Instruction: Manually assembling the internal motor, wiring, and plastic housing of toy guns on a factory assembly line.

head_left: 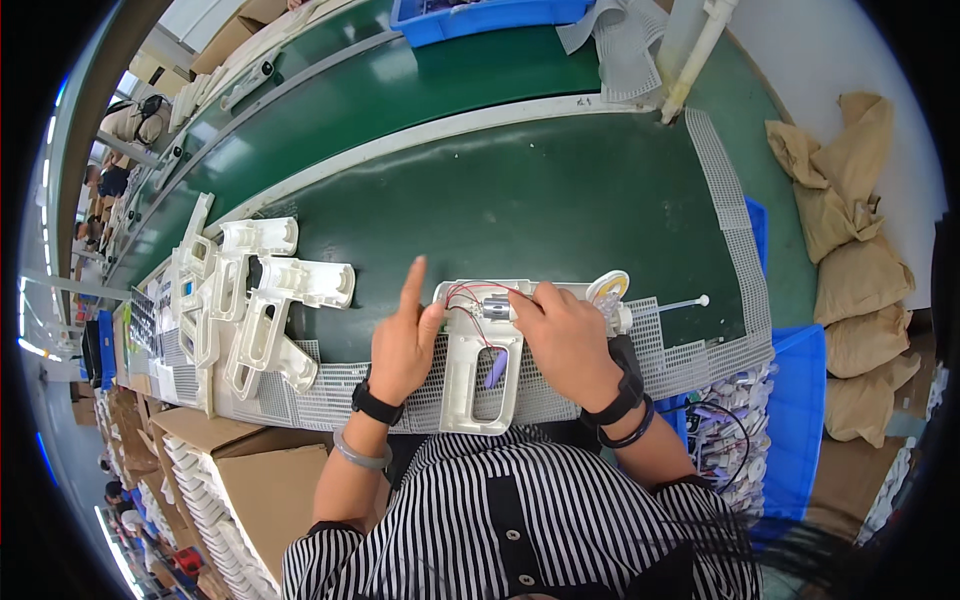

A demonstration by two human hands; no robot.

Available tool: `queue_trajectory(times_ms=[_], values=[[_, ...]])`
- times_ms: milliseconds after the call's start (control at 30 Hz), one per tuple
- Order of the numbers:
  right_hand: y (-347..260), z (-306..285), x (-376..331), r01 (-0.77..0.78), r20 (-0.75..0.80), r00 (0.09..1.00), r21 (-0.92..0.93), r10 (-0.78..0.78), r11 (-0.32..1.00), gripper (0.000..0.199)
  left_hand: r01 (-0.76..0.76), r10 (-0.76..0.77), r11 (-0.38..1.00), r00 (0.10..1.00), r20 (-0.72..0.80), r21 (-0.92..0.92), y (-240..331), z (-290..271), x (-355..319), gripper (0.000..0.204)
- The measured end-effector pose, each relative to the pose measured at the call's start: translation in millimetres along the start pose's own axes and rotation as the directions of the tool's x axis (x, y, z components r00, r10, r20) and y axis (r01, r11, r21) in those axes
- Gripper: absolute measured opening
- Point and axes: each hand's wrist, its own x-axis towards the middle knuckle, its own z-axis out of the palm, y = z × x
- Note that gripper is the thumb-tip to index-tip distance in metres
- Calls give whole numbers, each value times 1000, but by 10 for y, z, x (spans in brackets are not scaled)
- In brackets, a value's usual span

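Note:
A white plastic half-shell with a looped handle (455, 385) lies in front of me, its inside facing up. In it sit a silver cylindrical motor (495, 307), thin red wires (468, 290) and a small purple part (495, 369) by the handle opening. My right hand (570, 345) is closed over the motor's right end; its fingertips hide the exact contact. My left hand (402, 345) is at the shell's left end, index finger stretched up and thumb apart, holding nothing. Right of my right hand is a round piece with a yellow centre (608, 288).
Several white shells (265, 320) are piled on the left of the green table (430, 200). A white rod (685, 303) lies to the right. Blue bins (800, 400) and brown sacks (860, 290) stand at the right, an open carton (270, 490) at lower left, a blue tray (480, 22) across the table.

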Motion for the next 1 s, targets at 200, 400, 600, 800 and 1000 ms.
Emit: queue_trajectory(times_ms=[200,400,600,800,1000], values=[[-37,22,79,-15,-3,1000,13,15,1000,32,-125,125,983,992,6,137,216,-106,-495,57],[-118,-32,106,9,64,998,-2,-9,1000,33,-214,211,958,977,36,192,21,-131,-722,45],[-139,-165,-33,-10,24,1000,-23,11,1000,31,-414,437,886,896,-81,211,-212,113,-533,30],[-156,-175,20,101,65,993,-124,-94,987,45,-374,393,905,918,-61,204,29,193,-633,36],[-277,-354,103,152,45,988,-141,-147,978,49,-428,468,878,861,-197,215,2,265,-667,19]])
